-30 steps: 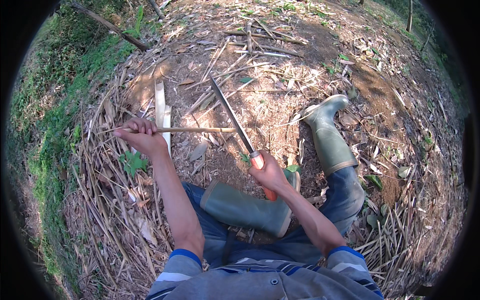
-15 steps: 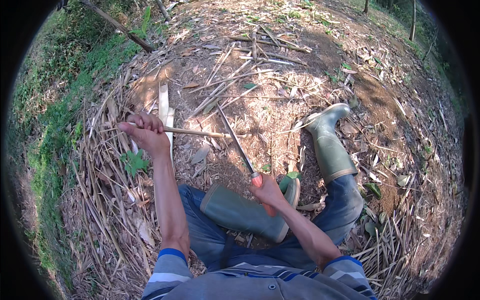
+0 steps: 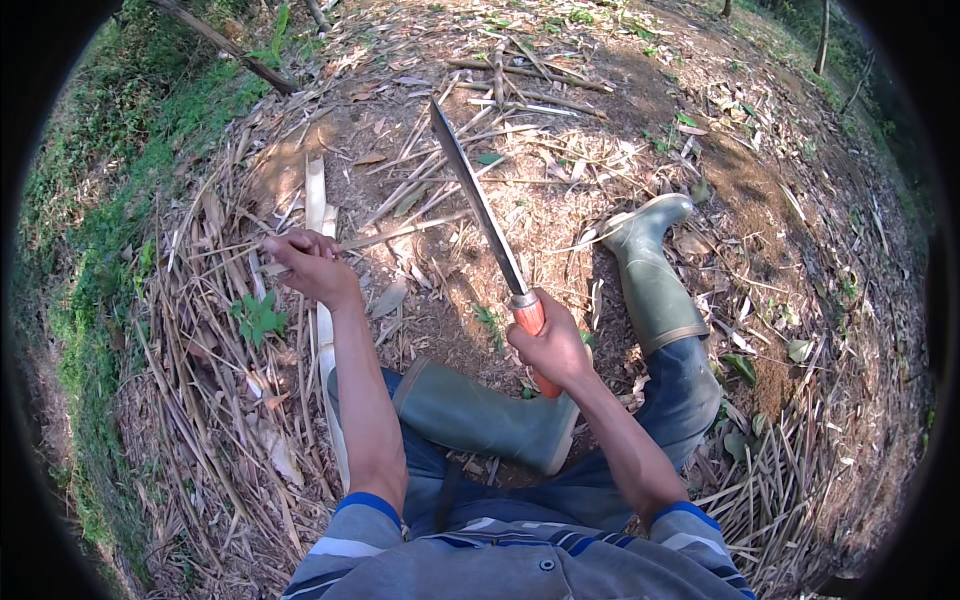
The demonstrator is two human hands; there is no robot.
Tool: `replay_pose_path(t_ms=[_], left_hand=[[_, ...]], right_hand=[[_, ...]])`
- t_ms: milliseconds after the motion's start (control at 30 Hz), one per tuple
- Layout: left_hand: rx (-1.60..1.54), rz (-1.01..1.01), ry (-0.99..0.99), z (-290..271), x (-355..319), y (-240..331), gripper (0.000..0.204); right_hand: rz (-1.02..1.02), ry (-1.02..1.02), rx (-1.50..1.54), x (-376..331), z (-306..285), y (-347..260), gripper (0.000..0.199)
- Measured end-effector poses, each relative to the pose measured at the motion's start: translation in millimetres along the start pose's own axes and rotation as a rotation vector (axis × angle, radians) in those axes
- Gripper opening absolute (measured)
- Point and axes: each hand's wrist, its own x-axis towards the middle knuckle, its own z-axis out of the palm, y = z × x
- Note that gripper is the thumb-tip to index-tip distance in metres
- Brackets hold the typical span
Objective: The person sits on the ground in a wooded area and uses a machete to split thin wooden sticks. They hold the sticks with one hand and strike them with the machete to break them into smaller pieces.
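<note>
My right hand [image 3: 553, 343] is closed round the reddish wooden handle of a machete [image 3: 478, 200]. Its long dark blade points away from me and slightly left, raised above the ground. My left hand [image 3: 312, 266] is closed on a thin, pale brown stick [image 3: 415, 228]. One part of the stick runs out to the right from the fist, and a short end shows at the left. Blade and stick are apart. Below my left forearm lies a long, pale, split bamboo-like strip [image 3: 316, 195], partly hidden by the hand and arm.
My legs, in green rubber boots [image 3: 485, 415], are spread on leaf-littered ground. Piles of dry sticks lie left [image 3: 200, 400] and lower right [image 3: 775, 500]. Crossed sticks [image 3: 535, 75] lie ahead. A small green plant [image 3: 258, 317] grows beside the left pile; green undergrowth [image 3: 110, 240] covers the far left.
The machete has risen, its tip now farther ahead, and my right hand has shifted slightly forward. My left hand has moved a little right, and the stick's far end has tilted away from me.
</note>
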Motion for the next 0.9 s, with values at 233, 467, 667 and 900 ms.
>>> replay_pose_path(t_ms=[233,467,667,900], left_hand=[[0.072,-0.123,0.092,-15,7,14,0.048],[0.021,-0.131,0.059,-30,12,6,0.047],[0.088,-0.146,0.064,-30,36,9,0.047],[0.063,-0.201,0.054,-53,28,1,0.044]], right_hand=[[-0.256,0.038,0.263,15,-27,-91,0.015],[-0.338,0.174,-0.072,52,22,-58,0.021],[0.222,-0.27,-0.228,62,89,59,0.031],[0.219,-0.174,0.045,83,54,60,0.014]])
